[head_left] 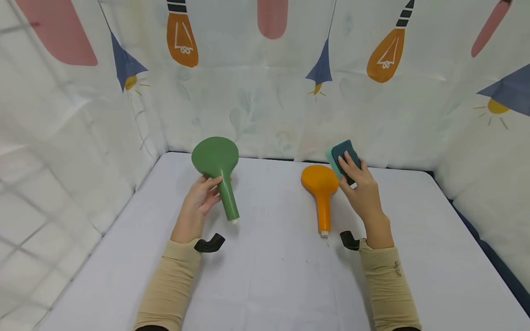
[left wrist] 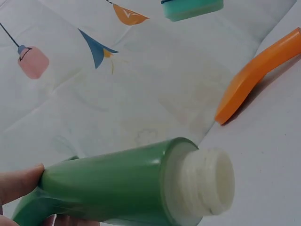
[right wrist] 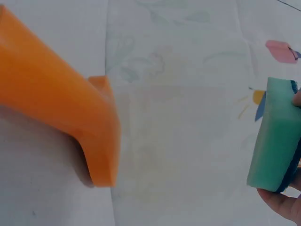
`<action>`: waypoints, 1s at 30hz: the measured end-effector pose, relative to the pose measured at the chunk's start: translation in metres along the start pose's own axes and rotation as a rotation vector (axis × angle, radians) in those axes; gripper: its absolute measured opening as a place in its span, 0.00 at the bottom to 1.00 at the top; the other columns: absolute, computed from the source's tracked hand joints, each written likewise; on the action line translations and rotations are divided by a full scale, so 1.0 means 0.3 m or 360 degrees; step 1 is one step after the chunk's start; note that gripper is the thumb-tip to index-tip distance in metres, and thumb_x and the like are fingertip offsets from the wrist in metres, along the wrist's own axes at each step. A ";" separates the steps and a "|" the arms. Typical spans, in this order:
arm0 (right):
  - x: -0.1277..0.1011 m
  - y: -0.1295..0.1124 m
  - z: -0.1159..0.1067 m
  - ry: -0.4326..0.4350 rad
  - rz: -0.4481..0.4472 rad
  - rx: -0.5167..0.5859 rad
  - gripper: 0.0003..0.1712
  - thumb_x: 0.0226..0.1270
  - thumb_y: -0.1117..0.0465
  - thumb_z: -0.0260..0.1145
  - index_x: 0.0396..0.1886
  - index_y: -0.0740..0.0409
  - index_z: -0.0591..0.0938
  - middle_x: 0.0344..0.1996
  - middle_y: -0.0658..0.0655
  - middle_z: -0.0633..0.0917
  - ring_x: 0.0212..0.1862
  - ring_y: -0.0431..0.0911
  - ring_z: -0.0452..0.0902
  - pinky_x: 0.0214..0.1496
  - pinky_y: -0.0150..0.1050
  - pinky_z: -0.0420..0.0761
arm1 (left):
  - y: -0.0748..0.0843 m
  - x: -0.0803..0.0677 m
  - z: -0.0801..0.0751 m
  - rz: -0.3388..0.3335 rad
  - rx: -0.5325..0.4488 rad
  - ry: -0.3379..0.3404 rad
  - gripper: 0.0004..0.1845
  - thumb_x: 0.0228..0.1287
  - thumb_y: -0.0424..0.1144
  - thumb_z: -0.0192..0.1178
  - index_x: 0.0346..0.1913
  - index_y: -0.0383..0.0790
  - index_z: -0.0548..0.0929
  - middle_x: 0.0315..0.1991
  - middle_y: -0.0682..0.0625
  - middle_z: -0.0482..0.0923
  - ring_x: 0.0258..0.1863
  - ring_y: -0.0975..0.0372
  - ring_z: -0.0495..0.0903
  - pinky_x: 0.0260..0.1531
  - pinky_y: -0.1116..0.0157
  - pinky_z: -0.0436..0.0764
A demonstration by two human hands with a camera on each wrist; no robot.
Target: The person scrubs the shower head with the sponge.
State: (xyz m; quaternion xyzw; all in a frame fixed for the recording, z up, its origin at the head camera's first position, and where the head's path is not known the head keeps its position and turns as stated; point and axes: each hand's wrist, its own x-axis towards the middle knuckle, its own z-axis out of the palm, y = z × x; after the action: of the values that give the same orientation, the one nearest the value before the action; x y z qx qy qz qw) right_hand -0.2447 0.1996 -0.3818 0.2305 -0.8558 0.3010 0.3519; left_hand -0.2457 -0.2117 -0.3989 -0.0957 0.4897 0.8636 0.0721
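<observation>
My left hand (head_left: 203, 197) grips a green handheld shower head (head_left: 215, 158) near its neck, the thumb lying across it. Its handle slants down to the right and ends in a white threaded connector (left wrist: 207, 181), open toward the left wrist view. With my right hand (head_left: 362, 191) I hold a sponge (head_left: 345, 156), light green foam (right wrist: 275, 136) on one side and a dark scouring layer on the other. The sponge is up off the table, just right of an orange shower head (head_left: 319, 179). That orange one lies on the table, handle toward me.
A white-covered table (head_left: 273, 280) spreads under both hands. Behind it hangs a pale curtain (head_left: 256, 110) printed with lamps and bulbs, and more of it stands along both sides. Black wrist mounts (head_left: 210, 243) jut inward from both sleeves.
</observation>
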 end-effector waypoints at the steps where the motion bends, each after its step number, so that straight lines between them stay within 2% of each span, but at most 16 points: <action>1: -0.001 0.009 -0.003 -0.0009 0.0032 -0.0017 0.28 0.68 0.75 0.64 0.68 0.63 0.78 0.69 0.62 0.74 0.70 0.75 0.61 0.55 0.68 0.76 | 0.000 0.001 -0.004 0.0004 0.0024 -0.0002 0.29 0.79 0.28 0.49 0.78 0.40 0.57 0.52 0.50 0.74 0.45 0.63 0.82 0.43 0.65 0.81; 4: -0.005 0.032 -0.012 -0.0038 0.0120 -0.0052 0.28 0.70 0.73 0.62 0.69 0.62 0.78 0.71 0.61 0.73 0.70 0.75 0.61 0.48 0.66 0.81 | 0.001 0.004 -0.013 0.0000 0.0060 0.0002 0.32 0.80 0.28 0.48 0.81 0.40 0.53 0.55 0.51 0.71 0.46 0.64 0.80 0.44 0.66 0.80; 7: -0.008 0.053 -0.020 -0.0074 0.0194 -0.0067 0.27 0.71 0.72 0.60 0.69 0.62 0.77 0.71 0.62 0.72 0.70 0.74 0.62 0.50 0.68 0.79 | 0.002 0.009 -0.019 -0.0018 0.0056 0.0022 0.32 0.80 0.29 0.48 0.82 0.41 0.53 0.56 0.52 0.69 0.46 0.65 0.79 0.43 0.67 0.79; 10: -0.013 0.075 -0.027 -0.0116 0.0282 -0.0075 0.27 0.73 0.70 0.59 0.70 0.62 0.76 0.72 0.63 0.70 0.70 0.74 0.62 0.59 0.73 0.71 | 0.003 0.015 -0.029 -0.0045 0.0033 0.0029 0.32 0.81 0.30 0.46 0.82 0.41 0.52 0.56 0.52 0.69 0.45 0.66 0.78 0.42 0.67 0.79; 13: -0.022 0.098 -0.038 -0.0135 0.0384 -0.0075 0.27 0.74 0.68 0.58 0.71 0.62 0.75 0.73 0.64 0.68 0.71 0.74 0.60 0.63 0.75 0.65 | 0.006 0.021 -0.038 -0.0056 0.0019 0.0012 0.33 0.82 0.31 0.45 0.83 0.41 0.48 0.54 0.53 0.71 0.44 0.66 0.79 0.41 0.69 0.79; 18: -0.037 0.136 -0.058 -0.0135 0.0545 -0.0075 0.28 0.75 0.66 0.56 0.74 0.60 0.72 0.75 0.63 0.66 0.72 0.74 0.57 0.64 0.75 0.63 | 0.010 0.032 -0.057 -0.0051 0.0029 -0.0005 0.36 0.82 0.30 0.45 0.84 0.40 0.42 0.44 0.56 0.79 0.42 0.67 0.81 0.40 0.70 0.79; 20: -0.042 0.149 -0.063 -0.0146 0.0590 -0.0073 0.28 0.76 0.65 0.55 0.74 0.59 0.72 0.75 0.62 0.65 0.73 0.74 0.56 0.64 0.75 0.62 | 0.010 0.038 -0.066 -0.0050 0.0052 0.0001 0.37 0.82 0.31 0.45 0.83 0.40 0.40 0.44 0.55 0.79 0.42 0.66 0.81 0.40 0.69 0.79; 24: -0.052 0.170 -0.071 -0.0186 0.0644 -0.0078 0.29 0.76 0.64 0.56 0.75 0.59 0.71 0.76 0.62 0.64 0.74 0.75 0.54 0.65 0.75 0.62 | 0.008 0.051 -0.087 -0.0066 0.0143 0.0039 0.39 0.81 0.31 0.47 0.83 0.40 0.38 0.57 0.48 0.73 0.43 0.66 0.80 0.42 0.68 0.80; 27: -0.058 0.180 -0.079 -0.0212 0.0683 -0.0086 0.29 0.76 0.64 0.56 0.75 0.59 0.71 0.76 0.62 0.63 0.73 0.75 0.55 0.65 0.74 0.63 | 0.008 0.057 -0.111 -0.0099 0.0212 0.0074 0.40 0.81 0.30 0.48 0.83 0.42 0.36 0.69 0.42 0.62 0.46 0.66 0.77 0.43 0.69 0.79; 30: -0.063 0.190 -0.087 -0.0220 0.0718 -0.0086 0.29 0.76 0.64 0.56 0.75 0.58 0.71 0.76 0.62 0.63 0.72 0.76 0.57 0.64 0.74 0.65 | 0.011 0.063 -0.143 -0.0139 0.0265 0.0080 0.41 0.81 0.30 0.47 0.83 0.43 0.35 0.75 0.40 0.54 0.48 0.65 0.74 0.42 0.70 0.79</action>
State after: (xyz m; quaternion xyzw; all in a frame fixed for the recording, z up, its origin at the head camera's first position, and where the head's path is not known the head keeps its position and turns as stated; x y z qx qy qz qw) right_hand -0.2550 0.2613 -0.4010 0.0440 -0.9155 0.3324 0.2224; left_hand -0.2607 -0.2497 -0.4223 -0.1324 0.5566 0.8134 0.1051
